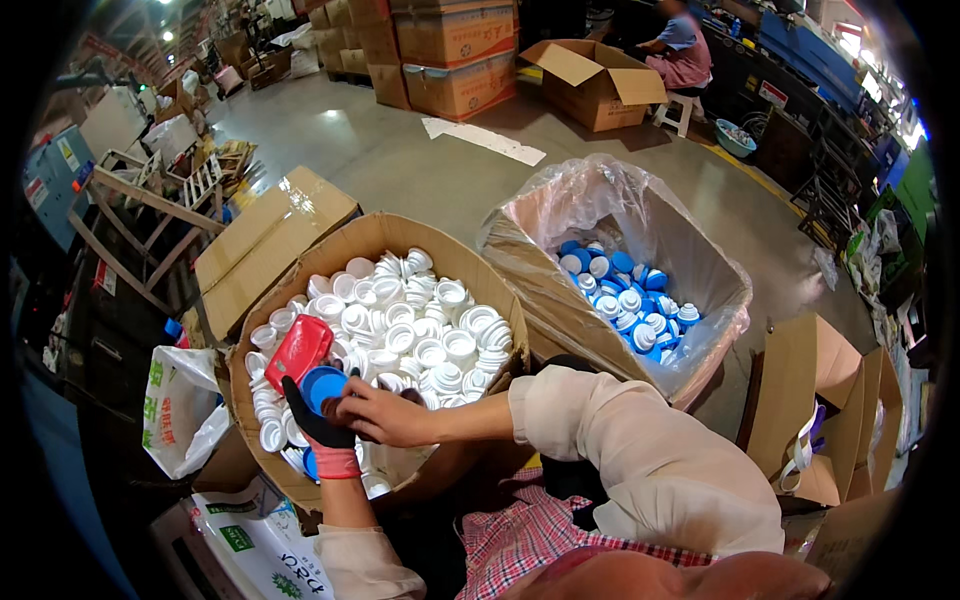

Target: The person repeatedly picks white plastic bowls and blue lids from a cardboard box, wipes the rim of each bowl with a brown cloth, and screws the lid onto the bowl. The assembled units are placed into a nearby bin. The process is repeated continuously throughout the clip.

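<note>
My left hand point(316, 418), in a dark glove with a pink cuff, is closed round a round blue plastic cap point(320, 386), its hollow side facing up. My bare right hand point(392, 414) meets it from the right, fingers curled against the cap's rim; whether they also hold a small part is hidden. Both hands are above the near left part of a cardboard box point(512, 330) full of white stepped plastic inserts point(430, 350). A red plastic container point(300, 352) lies on the inserts just beyond my left hand. Another blue piece point(310, 464) shows below my left wrist.
Right of it stands a carton lined with clear plastic point(690, 225), partly filled with blue-and-white caps point(625, 295). An open carton point(815, 420) is at the right, a white plastic bag point(180, 410) at the left. Farther off, a seated person point(682, 50) is beside another open carton point(600, 95).
</note>
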`<state>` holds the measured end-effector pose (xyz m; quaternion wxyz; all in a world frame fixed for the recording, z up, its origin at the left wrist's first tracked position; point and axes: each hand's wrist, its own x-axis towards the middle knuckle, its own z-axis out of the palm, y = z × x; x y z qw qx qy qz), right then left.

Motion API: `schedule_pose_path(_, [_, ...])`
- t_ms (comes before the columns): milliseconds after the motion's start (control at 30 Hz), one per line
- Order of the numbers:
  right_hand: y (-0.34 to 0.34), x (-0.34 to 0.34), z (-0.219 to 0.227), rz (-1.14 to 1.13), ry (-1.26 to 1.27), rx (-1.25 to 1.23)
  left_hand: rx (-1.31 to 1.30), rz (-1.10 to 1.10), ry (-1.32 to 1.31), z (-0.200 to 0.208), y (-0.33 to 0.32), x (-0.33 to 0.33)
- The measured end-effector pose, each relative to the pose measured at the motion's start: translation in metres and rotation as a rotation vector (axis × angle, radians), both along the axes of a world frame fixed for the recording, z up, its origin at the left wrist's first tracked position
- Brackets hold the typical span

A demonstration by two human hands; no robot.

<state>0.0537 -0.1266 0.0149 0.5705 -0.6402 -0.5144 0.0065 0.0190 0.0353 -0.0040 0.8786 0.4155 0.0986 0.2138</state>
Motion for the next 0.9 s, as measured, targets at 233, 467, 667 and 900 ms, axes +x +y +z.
schedule_pose_path(233, [-0.010, 0.011, 0.021, -0.052, -0.279, 0.074, 1.953, 0.233, -0.002, -0.021, -0.017, -0.006])
schedule_pose_path(467, [-0.014, 0.056, -0.007, -0.338, 0.002, -0.338, 1.505, 0.149, 0.095, -0.002, -0.022, -0.026])
schedule_pose_path(667, [-0.027, 0.093, -0.019, -0.093, 0.661, -0.170, 1.060, 0.042, 0.421, -0.055, 0.004, -0.035])
schedule_pose_path(900, [-0.062, 0.093, 0.050, 0.046, 1.049, 0.145, 1.335, 0.498, 0.791, -0.011, 0.090, -0.065])
